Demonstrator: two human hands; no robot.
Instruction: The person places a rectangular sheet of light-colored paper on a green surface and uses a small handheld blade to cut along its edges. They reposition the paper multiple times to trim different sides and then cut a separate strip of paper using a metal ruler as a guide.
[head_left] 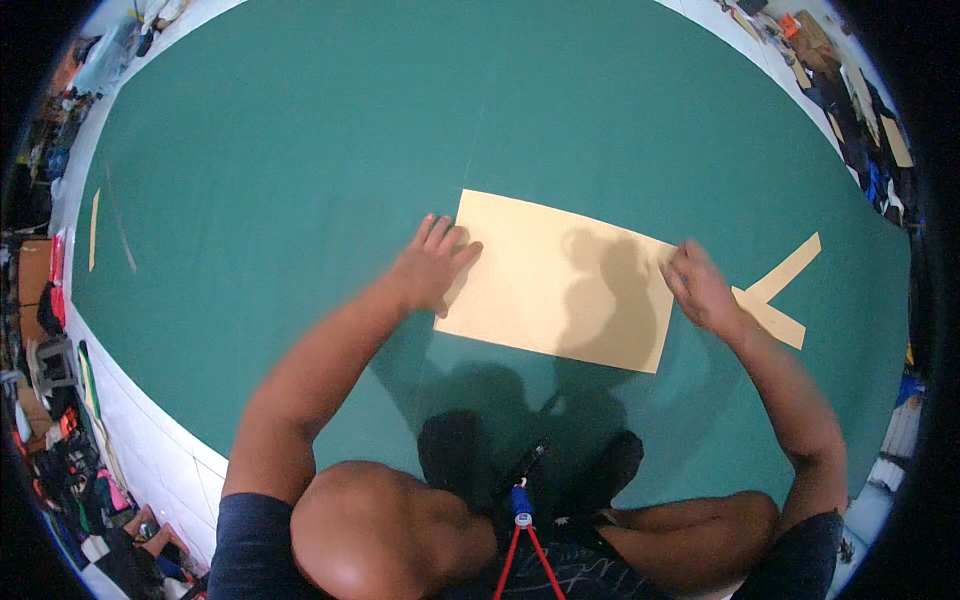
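Observation:
A pale tan rectangular sheet [540, 270], like card or thin board, lies slightly askew on the green surface in front of me. Along its left edge rests my left hand [437, 265], fingers spread, with some fingertips over the sheet. My right hand [698, 287] is at the sheet's upper right corner, its fingers curled together on the edge and slightly blurred. Just beyond my right wrist lie two tan strips, a longer one [790, 268] slanting away and a shorter one [775, 320] partly behind my forearm. Shadows fall across the sheet's right half.
The green mat [300, 130] spreads wide around me, bordered by white floor tiles [150, 400]. A thin tan strip [95, 230] lies at its far left. Piled clutter lines both sides. Between my legs are a black pen-like object [533, 460] and a blue clip on red cords [522, 505].

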